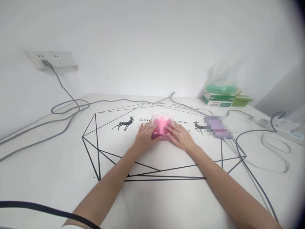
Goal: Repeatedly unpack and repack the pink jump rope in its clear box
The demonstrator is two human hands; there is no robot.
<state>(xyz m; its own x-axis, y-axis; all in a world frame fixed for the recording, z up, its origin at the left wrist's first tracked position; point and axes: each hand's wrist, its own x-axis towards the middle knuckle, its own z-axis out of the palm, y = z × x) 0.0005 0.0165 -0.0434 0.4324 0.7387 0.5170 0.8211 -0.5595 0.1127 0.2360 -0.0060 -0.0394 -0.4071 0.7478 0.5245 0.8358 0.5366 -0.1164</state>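
A small box (163, 136) with a clear cover and bright pink contents sits on the white tabletop, in the middle of the view. The contents are too blurred to name. My left hand (145, 136) holds the box's left side, its thumb across the near edge and its fingers along the side. On the opposite side, my right hand (182, 136) has its fingers pressed to the box's right side and front. Both hands are closed about the box, which rests flat. Printed lettering behind it is partly covered by the box and fingers.
A blurred purple phone-like object (218, 127) lies to the right. Green-and-white cartons (218, 99) with a clear plastic bag (222, 79) stand at the back right. Grey cables (69, 121) run along both sides, one into a wall socket (53, 60). A black cable (43, 206) crosses the lower left.
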